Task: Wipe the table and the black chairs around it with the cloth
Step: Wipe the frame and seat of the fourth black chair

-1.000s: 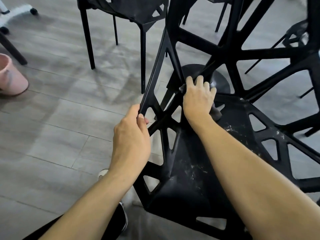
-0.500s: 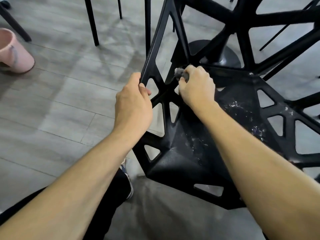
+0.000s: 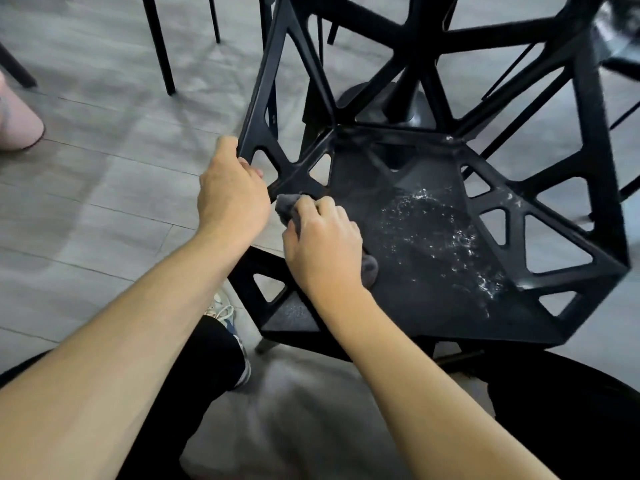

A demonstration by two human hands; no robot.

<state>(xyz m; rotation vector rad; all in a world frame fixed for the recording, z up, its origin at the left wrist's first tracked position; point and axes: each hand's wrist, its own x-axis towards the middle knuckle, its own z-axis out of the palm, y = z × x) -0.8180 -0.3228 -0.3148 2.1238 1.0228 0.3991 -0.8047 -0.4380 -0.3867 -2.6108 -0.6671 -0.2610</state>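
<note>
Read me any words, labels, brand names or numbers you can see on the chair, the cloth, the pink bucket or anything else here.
None: no readable text shows in this view.
Black chair: only whitish specks and smears on the seat, no lettering.
Grey cloth under the right hand: plain, no tag visible.
Pink bucket: mostly cut off and blurred; no marking can be made out.
Shoe: too small to tell.

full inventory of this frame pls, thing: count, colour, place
chair: 1, black, centre-right, whitish specks on seat
cloth: 1, grey, on seat's left edge under right hand
other chair legs: several, black, top
round base: 1, black, behind chair
bucket: 1, pink, left edge, cut off
floor: grey planks
shoe: 1, light, below chair's corner
left hand: grips chair's side frame
right hand: holds cloth
</note>
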